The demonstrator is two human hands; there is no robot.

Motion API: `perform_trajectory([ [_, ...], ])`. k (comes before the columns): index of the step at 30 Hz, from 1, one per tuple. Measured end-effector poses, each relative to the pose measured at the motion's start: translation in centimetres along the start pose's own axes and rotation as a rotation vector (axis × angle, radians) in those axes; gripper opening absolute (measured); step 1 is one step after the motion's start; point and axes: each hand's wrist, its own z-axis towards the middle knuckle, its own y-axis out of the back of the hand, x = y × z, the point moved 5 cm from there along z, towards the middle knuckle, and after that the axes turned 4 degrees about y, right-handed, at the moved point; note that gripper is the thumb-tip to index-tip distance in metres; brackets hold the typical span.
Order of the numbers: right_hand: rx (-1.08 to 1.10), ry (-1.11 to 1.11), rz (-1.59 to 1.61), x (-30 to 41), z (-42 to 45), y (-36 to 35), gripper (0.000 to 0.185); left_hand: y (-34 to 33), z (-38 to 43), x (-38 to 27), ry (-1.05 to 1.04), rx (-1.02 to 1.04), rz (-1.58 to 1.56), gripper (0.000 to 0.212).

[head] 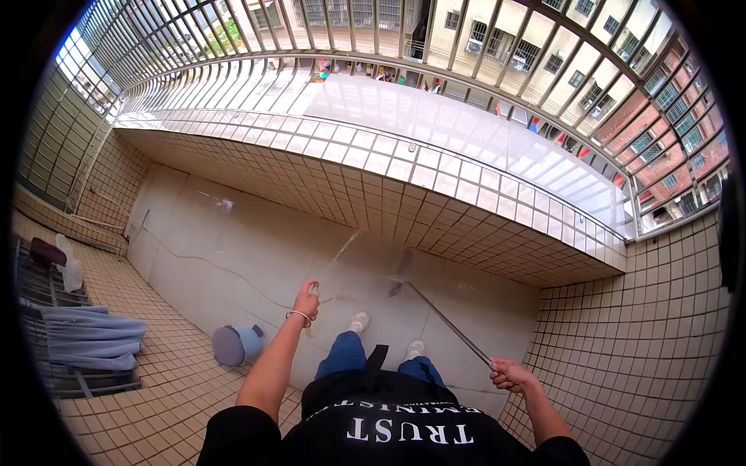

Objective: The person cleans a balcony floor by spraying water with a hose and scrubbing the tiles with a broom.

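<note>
My left hand [307, 301] is closed around the end of a pale hose [233, 269]. From it a thin stream of water [342, 250] shoots to the foot of the tiled parapet wall [326, 180]. The hose trails over the wet tiled floor [460, 326] to the far left corner. Out to the right, my right hand [508, 374] grips the metal pole [449, 323] of a long-handled floor tool. Its grey head [395, 288] rests on the floor ahead of my shoes, blurred, so I cannot tell whether it is a brush or a squeegee.
A blue bin with a grey lid [226, 346] stands left of my feet. Blue-grey cloth [93, 338] hangs by a barred window at the left. Tiled walls [635, 314] enclose the balcony, with a ledge [478, 183] and metal window bars [355, 29] beyond the parapet.
</note>
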Motion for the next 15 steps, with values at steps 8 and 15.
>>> perform_trajectory([
  [8,-0.409,-0.009,-0.292,-5.8,-8.1,17.5,0.007,-8.5,-4.0,2.6,-0.120,-0.099,0.161,0.033],
  [15,-0.491,-0.213,-0.135,-10.2,-2.3,23.6,0.012,-8.2,-8.5,5.5,0.007,-0.139,0.075,0.035],
])
